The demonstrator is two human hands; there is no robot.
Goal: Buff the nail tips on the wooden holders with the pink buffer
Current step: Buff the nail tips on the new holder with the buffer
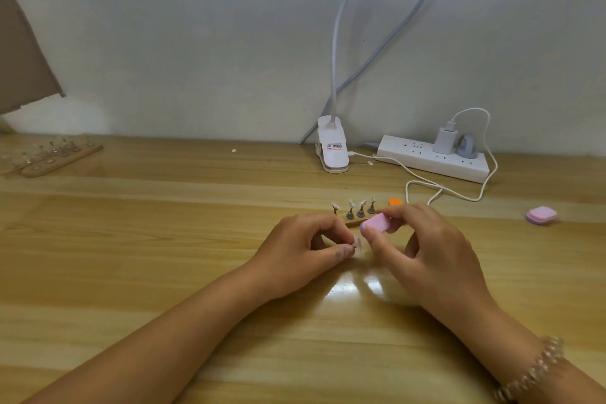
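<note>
My left hand (305, 246) pinches a small nail tip on its stand (357, 244) between thumb and forefinger, lifted just above the table. My right hand (426, 249) grips the pink buffer (377, 223) by its ends, its near end close above the nail tip. Just behind my hands lies a wooden holder (352, 222) with several nail tips (355, 208) standing upright on it; its right part is hidden by the buffer and my fingers.
More wooden holders (55, 157) with nail tips lie at the far left. A clip lamp base (332, 147), a power strip (433, 157) and a white cable (442, 193) sit behind. An orange piece (395, 201) peeks out behind my right hand; a second pink pad (541, 215) lies right.
</note>
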